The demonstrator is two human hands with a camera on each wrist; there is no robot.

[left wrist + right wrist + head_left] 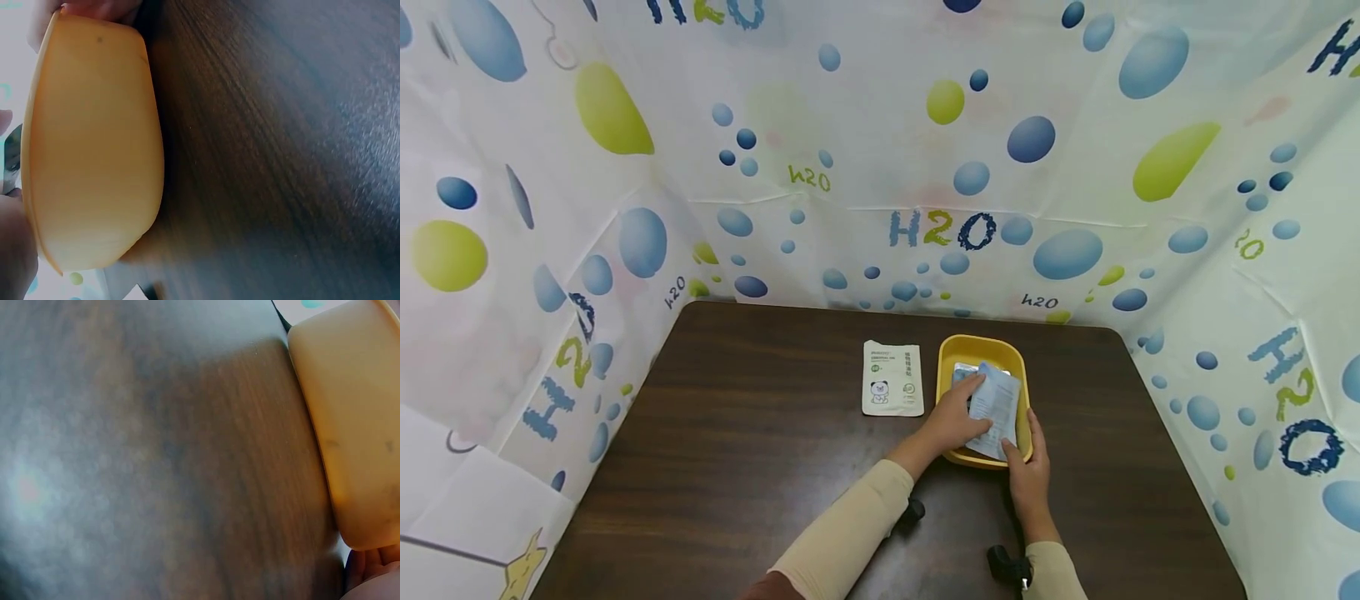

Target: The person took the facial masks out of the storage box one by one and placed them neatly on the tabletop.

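A yellow plastic basket (948,358) stands on the table, its long side filling much of the left wrist view. My left hand (951,421) reaches over its near left rim and pinches a flat light-blue packet (1000,404) with small print, between thumb and fingers. Under it, inside the basket, part of another blue-and-white packet (961,372) shows. My right hand (1030,483) grips the basket's near right corner, thumb over the rim and fingers along the outer wall. In the right wrist view, the right hand's fingers (373,561) are at the basket's lower end.
Left of the basket lies a white packet (892,383) with a bear drawing and green print. The dark wood table (737,433) is bordered by hanging cloth (880,167) with blue and green dots. Black wrist straps (1006,567) sit at both wrists.
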